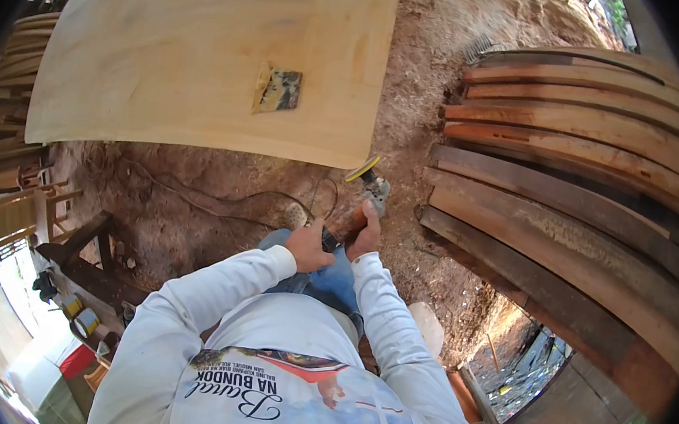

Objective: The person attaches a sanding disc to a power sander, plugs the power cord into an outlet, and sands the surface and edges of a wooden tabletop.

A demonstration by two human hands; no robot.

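Both my hands are wrapped round an angle grinder [345,223], low in front of my body. My left hand [309,246] is closed at the rear end of its handle. Farther forward, my right hand [365,232] grips the body just behind the grey metal head. A yellow-edged disc [362,169] on the grinder is tilted and stands close to the near right corner of a large pale wooden panel [208,47]. On that panel lies a worn, dark-stained folded piece [279,90] that looks like sandpaper or cloth.
Long dark-brown timber boards [562,159] are stacked on the right. A black cord [219,198] runs across the dirt floor [152,236] to the left. A dark wooden trestle [86,250] stands at left, with more stacked wood [1,110] beyond the panel.
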